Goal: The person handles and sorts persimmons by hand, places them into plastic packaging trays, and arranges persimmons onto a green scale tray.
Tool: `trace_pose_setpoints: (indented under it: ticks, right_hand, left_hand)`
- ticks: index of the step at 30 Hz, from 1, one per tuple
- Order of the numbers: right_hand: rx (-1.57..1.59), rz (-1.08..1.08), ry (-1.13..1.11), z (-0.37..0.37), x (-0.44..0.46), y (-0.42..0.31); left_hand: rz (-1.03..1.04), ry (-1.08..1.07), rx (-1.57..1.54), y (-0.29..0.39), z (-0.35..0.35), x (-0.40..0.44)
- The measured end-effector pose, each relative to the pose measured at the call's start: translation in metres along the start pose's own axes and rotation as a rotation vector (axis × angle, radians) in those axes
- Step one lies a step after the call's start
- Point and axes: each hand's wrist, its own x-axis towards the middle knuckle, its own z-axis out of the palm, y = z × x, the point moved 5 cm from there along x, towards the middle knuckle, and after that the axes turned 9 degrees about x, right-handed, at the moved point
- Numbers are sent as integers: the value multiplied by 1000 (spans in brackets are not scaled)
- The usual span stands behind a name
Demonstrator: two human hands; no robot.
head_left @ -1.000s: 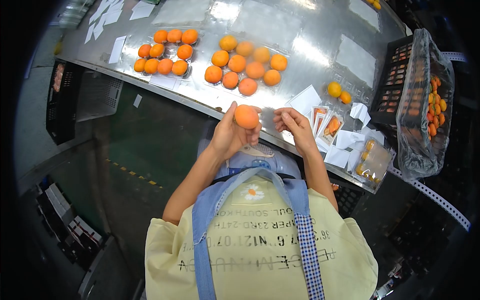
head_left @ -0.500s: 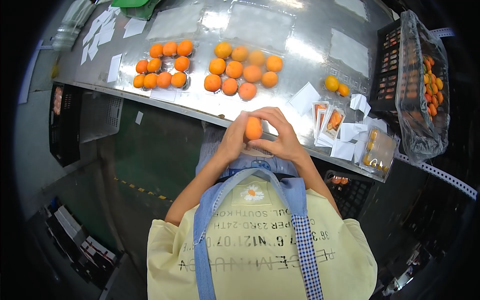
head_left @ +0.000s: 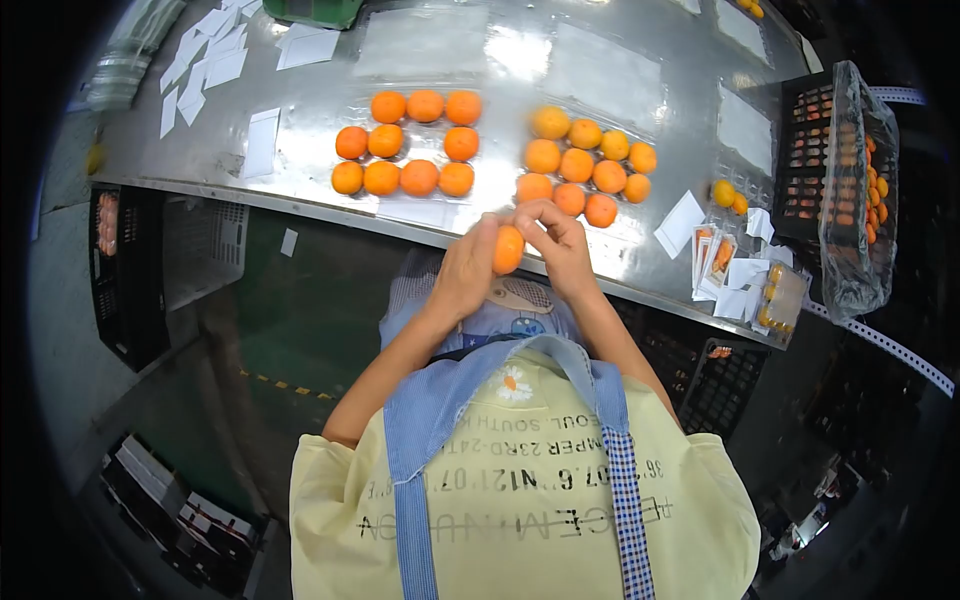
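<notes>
Orange fruit (head_left: 509, 250): between both hands. Left hand (head_left: 466, 272): fingers closed on it. Right hand (head_left: 560, 248): fingertips at its right side; grip or touch, cannot tell. Beyond fingers: metal table (head_left: 215, 160), right fruit group (head_left: 577, 165), left fruit group (head_left: 420, 178).

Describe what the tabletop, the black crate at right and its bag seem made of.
Tabletop: probably stainless steel, smooth grey with bright glare. Black crate: likely moulded plastic, judging by its regular openwork wall; finish unclear. Bag: apparently thin clear plastic film, glossy and wrinkled.
</notes>
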Motion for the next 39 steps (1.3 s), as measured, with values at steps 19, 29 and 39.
trace_pose_setpoints:
  ticks: [19, 29, 39]
  right_hand:
    - [-341, -114, 53, 88, 58, -5]
    - [-729, -80, 90, 78, 106, -5]
    - [-1148, -267, -3, 90, 158, 5]
  left_hand:
    - [-78, -338, -692, -23, -111, 40]
    - [-74, -125, -374, -48, -163, 61]
    - [-90, 359, -441, -79, -224, 75]
